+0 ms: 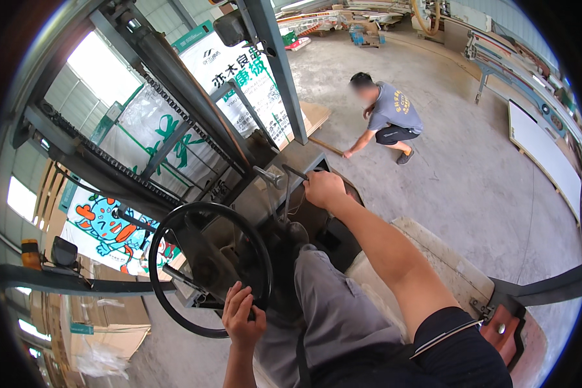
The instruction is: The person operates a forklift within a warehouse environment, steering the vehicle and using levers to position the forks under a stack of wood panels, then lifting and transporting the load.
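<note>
My left hand (243, 318) is at the lower right of a black steering wheel (163, 284), its fingers curled over the rim. Whether there is a knob beneath the palm is hidden. Stretched forward, my right hand (324, 190) is closed round the end of a bent control lever (295, 171) beside the dash. Another lever with a grey knob (277, 180) stands just left of it. Beyond the wheel rise the forklift's mast and chains (168, 97). Large white wrapped packs of panels (239, 81) stand upright in front of the mast.
A person in a grey shirt (398, 110) squats on the concrete floor ahead right, one hand on a long wooden strip (326, 147). A white panel (543, 155) lies at far right near a blue-grey machine (530, 90). Cardboard stacks (110, 317) stand at the left.
</note>
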Action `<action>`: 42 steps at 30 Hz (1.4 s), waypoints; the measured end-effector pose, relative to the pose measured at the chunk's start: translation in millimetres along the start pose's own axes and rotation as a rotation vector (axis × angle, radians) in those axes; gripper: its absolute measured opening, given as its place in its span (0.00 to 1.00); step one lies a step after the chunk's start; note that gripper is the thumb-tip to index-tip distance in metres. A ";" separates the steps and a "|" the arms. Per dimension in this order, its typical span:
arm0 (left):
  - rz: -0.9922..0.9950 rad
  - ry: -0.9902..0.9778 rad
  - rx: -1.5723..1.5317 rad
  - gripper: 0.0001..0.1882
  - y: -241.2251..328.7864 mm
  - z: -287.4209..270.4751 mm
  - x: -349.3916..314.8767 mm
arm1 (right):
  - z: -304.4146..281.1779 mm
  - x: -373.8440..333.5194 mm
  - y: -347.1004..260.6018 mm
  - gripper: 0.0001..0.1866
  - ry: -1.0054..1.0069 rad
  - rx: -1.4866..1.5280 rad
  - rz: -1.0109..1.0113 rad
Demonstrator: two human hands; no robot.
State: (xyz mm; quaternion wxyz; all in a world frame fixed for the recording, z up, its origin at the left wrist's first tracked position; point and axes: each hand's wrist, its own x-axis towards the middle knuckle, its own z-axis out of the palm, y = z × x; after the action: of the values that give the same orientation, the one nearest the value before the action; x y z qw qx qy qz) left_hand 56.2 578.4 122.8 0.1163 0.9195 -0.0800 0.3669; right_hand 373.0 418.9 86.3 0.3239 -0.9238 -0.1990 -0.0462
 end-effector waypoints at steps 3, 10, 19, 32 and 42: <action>0.005 -0.008 0.004 0.11 -0.6 -1.0 1.9 | -1.5 2.0 -1.5 0.16 -0.005 -0.011 -0.008; 0.000 -0.012 0.011 0.11 0.2 1.0 6.4 | -2.2 3.8 -0.7 0.16 -0.008 -0.002 -0.004; -0.002 -0.027 0.004 0.11 -1.3 -0.9 12.6 | -8.7 7.5 -4.8 0.16 -0.030 -0.021 0.007; -0.014 -0.038 -0.001 0.12 -5.4 -3.0 17.1 | -14.2 21.3 -16.8 0.14 -0.041 -0.017 0.011; -0.010 -0.053 0.038 0.11 -5.2 -2.6 14.1 | -12.8 35.8 -21.5 0.15 -0.057 -0.017 0.005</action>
State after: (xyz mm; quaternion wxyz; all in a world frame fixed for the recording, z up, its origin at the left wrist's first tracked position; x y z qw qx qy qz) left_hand 65.8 583.3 133.6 0.0984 0.9313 -0.0716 0.3434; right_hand 397.8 438.4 116.4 0.3106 -0.9278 -0.2056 -0.0209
